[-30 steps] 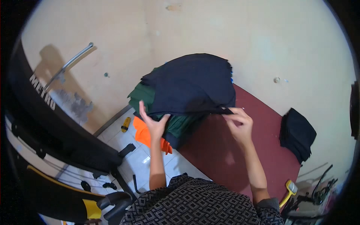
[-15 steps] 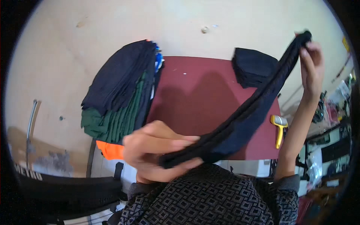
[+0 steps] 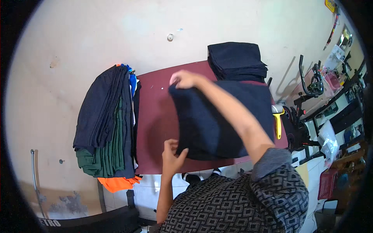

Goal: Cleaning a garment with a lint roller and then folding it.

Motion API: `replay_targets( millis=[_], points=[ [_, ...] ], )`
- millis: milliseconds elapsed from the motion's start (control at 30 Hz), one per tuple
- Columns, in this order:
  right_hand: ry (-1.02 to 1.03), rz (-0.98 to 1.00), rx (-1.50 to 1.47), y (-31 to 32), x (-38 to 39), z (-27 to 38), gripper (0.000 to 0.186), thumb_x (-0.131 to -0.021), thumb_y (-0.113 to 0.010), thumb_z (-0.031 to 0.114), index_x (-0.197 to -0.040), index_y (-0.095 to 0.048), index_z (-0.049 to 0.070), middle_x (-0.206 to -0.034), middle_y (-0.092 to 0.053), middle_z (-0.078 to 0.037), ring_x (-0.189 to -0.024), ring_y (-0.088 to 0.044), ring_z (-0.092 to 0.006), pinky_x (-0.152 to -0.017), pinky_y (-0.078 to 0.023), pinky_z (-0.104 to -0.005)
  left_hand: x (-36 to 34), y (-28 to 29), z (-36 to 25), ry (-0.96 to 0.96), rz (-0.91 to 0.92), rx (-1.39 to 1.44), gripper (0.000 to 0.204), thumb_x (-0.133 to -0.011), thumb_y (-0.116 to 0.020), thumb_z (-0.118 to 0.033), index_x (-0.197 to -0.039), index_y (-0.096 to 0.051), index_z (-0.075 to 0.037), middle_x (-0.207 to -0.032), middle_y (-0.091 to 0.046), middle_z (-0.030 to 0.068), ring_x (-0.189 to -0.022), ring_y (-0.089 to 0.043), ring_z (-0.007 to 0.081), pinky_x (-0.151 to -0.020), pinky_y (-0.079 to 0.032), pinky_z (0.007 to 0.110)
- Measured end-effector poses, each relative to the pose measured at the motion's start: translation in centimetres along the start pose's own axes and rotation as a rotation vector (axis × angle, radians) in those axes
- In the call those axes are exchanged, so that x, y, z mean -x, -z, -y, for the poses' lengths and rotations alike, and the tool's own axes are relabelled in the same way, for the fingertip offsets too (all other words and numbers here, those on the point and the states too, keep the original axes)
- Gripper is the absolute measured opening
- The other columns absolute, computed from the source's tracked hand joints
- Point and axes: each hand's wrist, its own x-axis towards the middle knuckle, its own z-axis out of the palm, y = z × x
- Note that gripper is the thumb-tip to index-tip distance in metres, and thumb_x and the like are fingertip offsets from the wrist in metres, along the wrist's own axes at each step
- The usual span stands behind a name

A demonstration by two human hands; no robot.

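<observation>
A dark navy folded cloth [image 3: 229, 128] spreads over the right half of the maroon tabletop [image 3: 155, 116]. My right hand [image 3: 184, 79] reaches across it and pinches its far left corner. At the near left corner is my left hand [image 3: 173, 155], its thumb over the cloth and its fingers curled at the edge. My right forearm hides part of the cloth's middle.
A tall pile of dark and green folded clothes [image 3: 105, 116] stands on the left, orange fabric [image 3: 118, 184] hanging below. A dark folded stack [image 3: 237, 60] sits at the back right. A yellow-handled lint roller [image 3: 278, 122] lies at the right edge, near an exercise bike [image 3: 309, 91].
The dark cloth, held up stretched and slanting between both hands, now lies flatter over the table. My right hand has come left and my left hand has turned. The view has shifted right.
</observation>
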Motion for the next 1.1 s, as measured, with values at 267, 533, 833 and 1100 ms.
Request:
replay_targets(
  millis=[267,533,833,1100],
  points=[
    [0.067,-0.062,0.127,-16.3,15.8,0.0,0.024,-0.076,-0.06,0.02,-0.099,-0.056,0.014,-0.117,-0.049,-0.011,-0.112,-0.041,-0.0288,-0.093,-0.031,-0.0425,4.4,2.7,17.2,0.317,-0.184,0.041,0.042,-0.073,-0.069,-0.018,-0.103,-0.045,0.001,-0.088,-0.055,0.0099,-0.077,-0.052,0.0156,-0.071,-0.044,0.029],
    [-0.613,-0.837,0.52,-15.6,39.6,-3.2,0.029,-0.068,-0.06,0.009,-0.097,-0.058,0.01,-0.115,-0.05,-0.012,-0.11,-0.044,-0.0316,-0.092,-0.032,-0.0439,2.6,2.9,17.6,0.486,-0.196,-0.169,0.037,-0.074,-0.069,-0.026,-0.093,-0.049,-0.002,-0.065,-0.05,0.0042,-0.052,-0.048,0.0115,-0.041,-0.042,0.026],
    [-0.678,-1.317,0.704,-7.8,45.4,-9.1,0.048,-0.074,-0.058,0.006,-0.121,-0.046,0.009,-0.121,-0.045,-0.014,-0.111,-0.041,-0.0355,-0.095,-0.031,-0.0422,1.8,3.1,16.6,0.51,-0.129,-0.287,0.033,-0.076,-0.068,-0.027,-0.088,-0.048,-0.004,-0.064,-0.047,0.0016,-0.053,-0.047,0.0107,-0.042,-0.043,0.027],
    [-0.813,-1.205,0.603,-5.6,43.3,-10.8,0.049,-0.079,-0.057,0.008,-0.125,-0.042,0.012,-0.112,-0.053,-0.016,-0.102,-0.05,-0.0363,-0.086,-0.04,-0.0435,0.0,5.0,16.9,0.479,-0.042,-0.39,0.032,-0.076,-0.067,-0.026,-0.086,-0.055,0.003,-0.066,-0.059,0.0105,-0.059,-0.058,0.0208,-0.054,-0.047,0.031]
  ],
)
